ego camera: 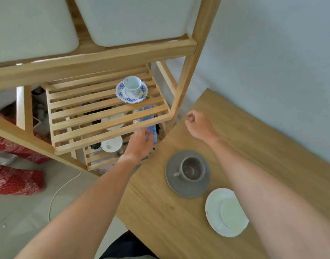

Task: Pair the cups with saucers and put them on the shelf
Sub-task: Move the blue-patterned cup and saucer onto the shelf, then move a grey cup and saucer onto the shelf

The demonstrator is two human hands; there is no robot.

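Observation:
A white cup (132,85) stands upright on a blue-flowered saucer (121,94) on the slatted wooden shelf (82,107). On the wooden table (253,139) a grey cup (191,169) sits on a grey saucer (186,189). Beside it lies a white saucer (212,208) bearing a pale cup (230,212), partly hidden by my right forearm. My left hand (141,143) hovers by the shelf's front edge, fingers curled, holding nothing. Over the table's far corner my right hand (197,124) is loosely closed and empty.
Two white bins (126,19) sit on the upper shelf. A lower shelf holds a white bowl (111,144) and a blue box (151,126). Red patterned cloth (14,176) and a white cable (61,189) lie on the floor at the left.

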